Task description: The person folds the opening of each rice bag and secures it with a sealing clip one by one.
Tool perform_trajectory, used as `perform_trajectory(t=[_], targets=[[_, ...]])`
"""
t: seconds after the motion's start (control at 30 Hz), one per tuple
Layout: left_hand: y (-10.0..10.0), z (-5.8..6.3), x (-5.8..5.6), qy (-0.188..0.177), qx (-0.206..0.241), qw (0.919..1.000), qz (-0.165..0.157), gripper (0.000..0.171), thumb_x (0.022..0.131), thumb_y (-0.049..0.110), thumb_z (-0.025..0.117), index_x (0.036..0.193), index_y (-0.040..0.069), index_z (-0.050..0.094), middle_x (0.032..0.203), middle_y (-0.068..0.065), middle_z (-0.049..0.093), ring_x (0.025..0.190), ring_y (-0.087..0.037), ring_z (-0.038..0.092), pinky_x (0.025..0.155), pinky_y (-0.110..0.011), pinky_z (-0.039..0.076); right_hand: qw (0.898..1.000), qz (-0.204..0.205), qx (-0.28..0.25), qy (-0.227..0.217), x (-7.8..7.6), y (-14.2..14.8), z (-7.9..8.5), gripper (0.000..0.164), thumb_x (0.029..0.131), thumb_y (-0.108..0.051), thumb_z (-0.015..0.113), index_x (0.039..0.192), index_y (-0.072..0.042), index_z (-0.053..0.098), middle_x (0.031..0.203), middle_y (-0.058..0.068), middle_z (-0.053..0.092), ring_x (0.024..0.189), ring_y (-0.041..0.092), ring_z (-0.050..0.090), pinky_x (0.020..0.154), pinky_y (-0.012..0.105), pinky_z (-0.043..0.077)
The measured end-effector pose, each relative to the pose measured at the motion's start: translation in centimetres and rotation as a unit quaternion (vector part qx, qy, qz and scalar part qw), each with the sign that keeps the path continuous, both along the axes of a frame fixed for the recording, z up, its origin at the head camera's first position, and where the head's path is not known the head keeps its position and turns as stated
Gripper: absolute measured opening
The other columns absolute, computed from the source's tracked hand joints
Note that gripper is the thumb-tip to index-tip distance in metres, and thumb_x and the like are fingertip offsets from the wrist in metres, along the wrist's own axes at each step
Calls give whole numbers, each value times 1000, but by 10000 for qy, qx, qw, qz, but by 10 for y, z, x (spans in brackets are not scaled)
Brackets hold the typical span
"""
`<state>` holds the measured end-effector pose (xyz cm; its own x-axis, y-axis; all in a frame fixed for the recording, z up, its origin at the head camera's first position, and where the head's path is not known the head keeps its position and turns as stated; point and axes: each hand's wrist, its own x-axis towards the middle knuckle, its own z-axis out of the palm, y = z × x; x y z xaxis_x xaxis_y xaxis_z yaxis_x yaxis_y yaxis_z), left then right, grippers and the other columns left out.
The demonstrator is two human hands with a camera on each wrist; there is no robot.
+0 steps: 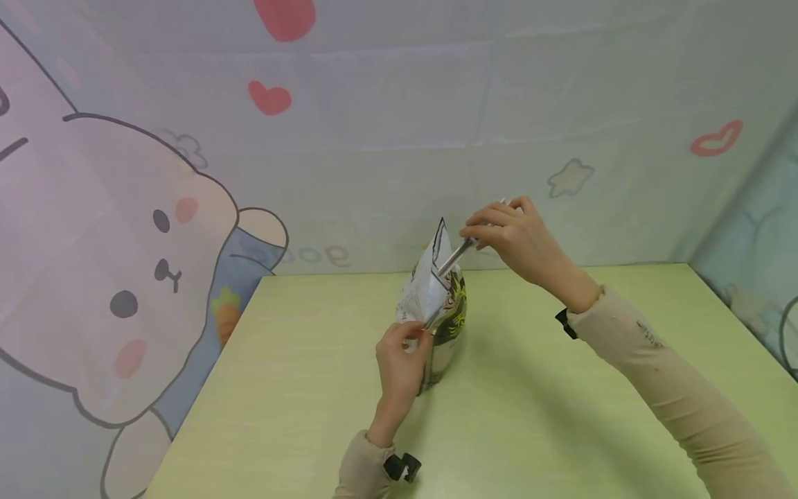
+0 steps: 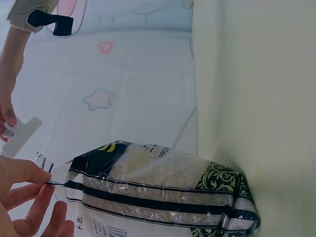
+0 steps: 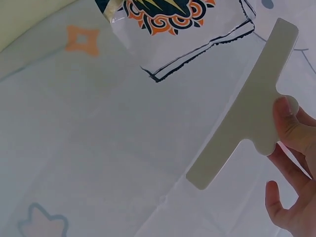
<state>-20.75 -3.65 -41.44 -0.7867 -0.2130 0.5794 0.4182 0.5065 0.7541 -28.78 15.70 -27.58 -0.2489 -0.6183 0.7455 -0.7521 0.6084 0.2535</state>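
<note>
A bag of rice [image 1: 450, 326] stands upright on the table, its white top tapering to a point. In the left wrist view, grains show through the clear part of the rice bag [image 2: 168, 170]. My left hand [image 1: 400, 364] pinches the near corner of its top edge between thumb and finger. My right hand [image 1: 524, 242] holds a flat, pale bag clip [image 3: 242, 111] by its rounded tabs. In the right wrist view the clip's long bar lies beside the bag's dark-lined top edge, with a gap between them. From the head view, the clip overlaps the bag's top.
The pale yellow-green table [image 1: 299, 388] extends on both sides of the bag. Behind it hangs a light backdrop [image 1: 386, 104] printed with hearts, stars and a large cartoon animal. Another printed sheet [image 1: 760, 229] stands along the right side.
</note>
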Motion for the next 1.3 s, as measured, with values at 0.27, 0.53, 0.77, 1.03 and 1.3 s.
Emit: perform_trajectory(t=[0.27, 0.53, 0.77, 1.03, 1.3], targets=[[2, 0, -2, 14, -13, 10000, -12, 7, 75, 4, 65, 81, 4, 68, 72, -7, 63, 69, -18, 60, 61, -30, 49, 9999, 17, 170, -4, 0, 0, 7, 24, 66, -7, 73, 89, -15, 70, 88, 3, 67, 81, 20, 58, 68, 41, 35], [3, 1, 1, -147, -20, 9999, -30, 8, 76, 6, 65, 82, 5, 68, 73, -5, 63, 70, -17, 60, 61, -34, 49, 9994, 92, 341, -64, 0, -3, 9, 21, 68, -5, 71, 88, -12, 70, 86, 3, 66, 81, 20, 58, 66, 38, 31], [3, 1, 0, -77, -57, 9999, -28, 7, 75, 6, 65, 82, 5, 68, 73, -5, 64, 69, -16, 60, 60, -31, 48, 9988, 107, 466, -46, -4, -6, 14, 18, 69, -4, 70, 85, -13, 71, 84, 4, 67, 81, 20, 59, 64, 36, 30], [2, 0, -1, 67, -123, 9999, 23, 7, 75, 5, 66, 81, 4, 68, 72, -6, 63, 68, -17, 60, 59, -31, 48, 9978, 88, 646, -112, -7, -13, 19, 16, 73, -3, 67, 83, -14, 71, 83, 2, 66, 79, 18, 58, 64, 36, 30], [1, 0, 1, 43, -85, 10000, 23, 7, 75, 5, 65, 81, 4, 68, 73, -6, 64, 68, -17, 60, 60, -30, 49, 9971, 227, 727, -27, -11, -23, 20, 17, 74, 0, 66, 79, -15, 70, 76, -2, 62, 68, 14, 51, 63, 34, 24]])
